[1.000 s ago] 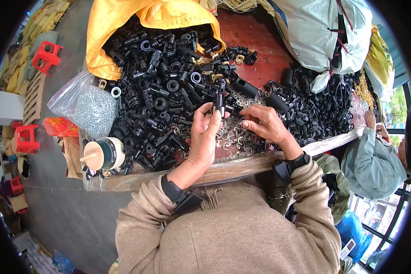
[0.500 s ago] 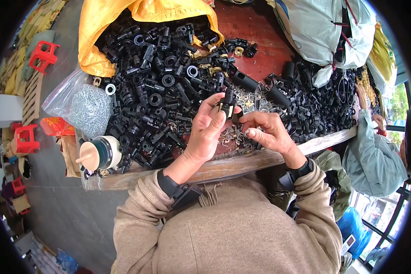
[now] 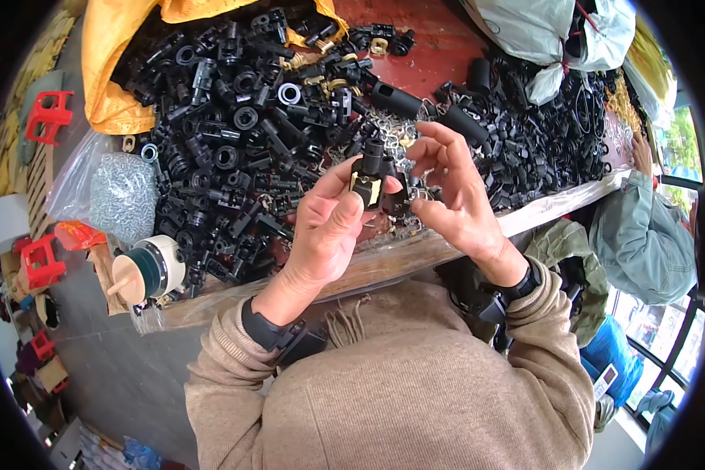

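My left hand (image 3: 325,227) grips a black plastic fitting (image 3: 374,160) between thumb and fingers. This fitting has a round stem on top and a cream-coloured piece set in its body. Beside it, my right hand (image 3: 464,204) is open, fingers spread and bent, with nothing visible in them; its thumb tip is close to the fitting's right side. Behind both hands lie small metal clips (image 3: 393,129) and two black tubes (image 3: 464,124). A large heap of similar black fittings (image 3: 227,157) covers the bench to the left.
A yellow sack (image 3: 117,102) lies open at the heap's far left. Nearer are a bag of small metal pieces (image 3: 124,196) and a lidded jar (image 3: 160,266). White sacks (image 3: 517,35) stand far right. The bench's wooden edge (image 3: 399,262) runs before me. Another person's sleeve (image 3: 634,227) is at right.
The view has shifted slightly. My left hand has turned the fitting so more of its cream piece shows. My right hand's fingers have lifted and spread away from it.
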{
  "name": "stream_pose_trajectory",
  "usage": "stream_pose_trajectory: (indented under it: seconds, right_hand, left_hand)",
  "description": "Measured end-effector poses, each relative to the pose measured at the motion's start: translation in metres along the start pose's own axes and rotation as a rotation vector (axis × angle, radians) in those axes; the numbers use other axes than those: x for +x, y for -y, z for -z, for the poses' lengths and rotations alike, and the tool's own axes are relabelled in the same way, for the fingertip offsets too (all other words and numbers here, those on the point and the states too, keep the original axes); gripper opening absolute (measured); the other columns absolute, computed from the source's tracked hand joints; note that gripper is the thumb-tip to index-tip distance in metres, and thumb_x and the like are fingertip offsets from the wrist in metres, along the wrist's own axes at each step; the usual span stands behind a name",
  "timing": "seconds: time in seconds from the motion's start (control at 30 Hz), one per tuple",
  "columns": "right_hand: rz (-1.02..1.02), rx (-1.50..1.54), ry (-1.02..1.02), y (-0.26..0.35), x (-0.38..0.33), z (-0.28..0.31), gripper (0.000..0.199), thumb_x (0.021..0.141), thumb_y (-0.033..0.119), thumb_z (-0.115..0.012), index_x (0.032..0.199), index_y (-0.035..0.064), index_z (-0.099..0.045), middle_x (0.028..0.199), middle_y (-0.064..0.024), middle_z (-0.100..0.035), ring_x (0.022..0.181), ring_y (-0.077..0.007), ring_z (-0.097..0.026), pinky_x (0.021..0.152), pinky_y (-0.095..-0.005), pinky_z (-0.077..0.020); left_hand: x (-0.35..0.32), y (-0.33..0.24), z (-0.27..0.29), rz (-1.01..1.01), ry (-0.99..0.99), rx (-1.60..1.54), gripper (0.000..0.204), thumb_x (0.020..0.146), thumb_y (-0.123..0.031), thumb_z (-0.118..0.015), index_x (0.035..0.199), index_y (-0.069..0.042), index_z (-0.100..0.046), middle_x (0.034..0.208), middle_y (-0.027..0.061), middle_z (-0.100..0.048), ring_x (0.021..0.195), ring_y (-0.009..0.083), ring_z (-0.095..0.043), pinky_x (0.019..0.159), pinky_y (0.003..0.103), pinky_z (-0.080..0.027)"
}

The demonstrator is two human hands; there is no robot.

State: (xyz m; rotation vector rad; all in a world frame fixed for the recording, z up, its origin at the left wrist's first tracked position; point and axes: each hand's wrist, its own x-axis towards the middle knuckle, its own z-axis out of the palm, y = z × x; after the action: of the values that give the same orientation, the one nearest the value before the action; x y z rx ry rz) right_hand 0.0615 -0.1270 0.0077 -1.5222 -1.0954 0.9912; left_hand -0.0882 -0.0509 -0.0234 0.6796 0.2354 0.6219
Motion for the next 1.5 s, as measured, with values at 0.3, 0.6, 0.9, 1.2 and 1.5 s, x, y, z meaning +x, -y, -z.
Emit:
stream_pose_trajectory:
  seconds: [0.3, 0.6, 0.9, 1.2, 1.5]
  right_hand:
    - [0.004, 0.043, 0.028, -0.008, 0.002, -0.010, 0.066, 0.061, -0.007, -0.045, 0.123, 0.0038, -0.025, 0.104, -0.0079, -0.040, 0.095, -0.0149, -0.041, 0.082, -0.0268, -0.0327]
    - [-0.008, 0.039, 0.040, -0.014, 0.003, -0.013, 0.060, 0.066, -0.009, -0.044, 0.122, 0.0033, -0.025, 0.105, -0.0084, -0.041, 0.095, -0.0147, -0.041, 0.082, -0.0276, -0.0335]
    - [-0.138, 0.273, 0.092, -0.012, 0.001, -0.022, 0.048, 0.072, 0.002, -0.049, 0.118, 0.0016, -0.032, 0.104, -0.0063, -0.042, 0.093, -0.0121, -0.041, 0.079, -0.0260, -0.0360]
    - [0.139, 0.107, 0.094, -0.024, 0.000, -0.014, 0.054, 0.072, 0.021, -0.062, 0.115, 0.0003, -0.036, 0.099, -0.0067, -0.046, 0.090, -0.0169, -0.045, 0.079, -0.0276, -0.0364]
    - [0.293, -0.432, 0.184, -0.026, 0.005, -0.015, 0.063, 0.061, 0.030, -0.072, 0.108, -0.0011, -0.045, 0.099, -0.0142, -0.050, 0.095, -0.0258, -0.047, 0.081, -0.0352, -0.0385]
  left_hand:
    - [-0.006, -0.001, -0.001, 0.049, 0.018, -0.007, 0.055, 0.077, -0.031, -0.057, 0.116, 0.001, -0.037, 0.103, 0.0121, -0.050, 0.096, 0.0184, -0.049, 0.087, 0.033, -0.038]
    - [-0.005, 0.003, 0.000, 0.039, 0.035, -0.021, 0.056, 0.077, -0.030, -0.058, 0.118, 0.002, -0.036, 0.104, 0.0121, -0.050, 0.097, 0.0189, -0.049, 0.088, 0.033, -0.037]
    - [-0.006, 0.006, 0.004, 0.078, 0.036, -0.091, 0.055, 0.078, -0.028, -0.056, 0.119, 0.001, -0.034, 0.106, 0.0113, -0.049, 0.099, 0.0183, -0.049, 0.088, 0.035, -0.037]
    - [-0.007, 0.003, 0.010, 0.124, -0.095, -0.256, 0.043, 0.081, -0.029, -0.052, 0.112, -0.002, -0.040, 0.103, 0.0112, -0.051, 0.098, 0.0190, -0.048, 0.085, 0.036, -0.040]
    - [-0.019, 0.000, 0.021, 0.215, -0.163, -0.251, 0.035, 0.083, -0.027, -0.050, 0.108, -0.004, -0.044, 0.101, 0.0097, -0.052, 0.094, 0.0176, -0.050, 0.081, 0.035, -0.042]
